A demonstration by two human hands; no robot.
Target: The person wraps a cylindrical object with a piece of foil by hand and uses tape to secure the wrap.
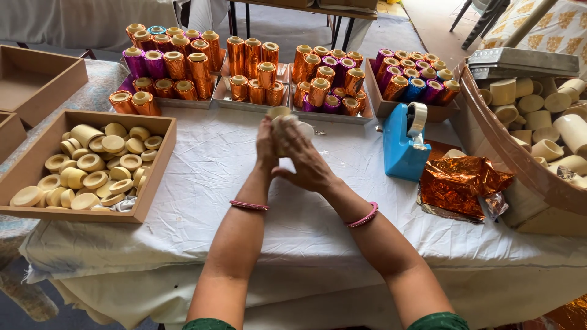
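Both my hands meet above the middle of the white-clothed table (202, 201). My left hand (266, 145) and my right hand (304, 157) together hold a cream cylinder (281, 117), a bare tube-shaped piece with its top end showing above my fingers. A pink bangle sits on each wrist. Blur hides the finger detail.
A cardboard tray (154, 177) of cream lids lies at the left. Trays of foil-wrapped cylinders (257, 70) in orange, purple and blue line the back. A blue tape dispenser (405, 142) and orange foil sheets (461, 183) lie at the right, beside a brown basket (507, 165) of bare cream cylinders.
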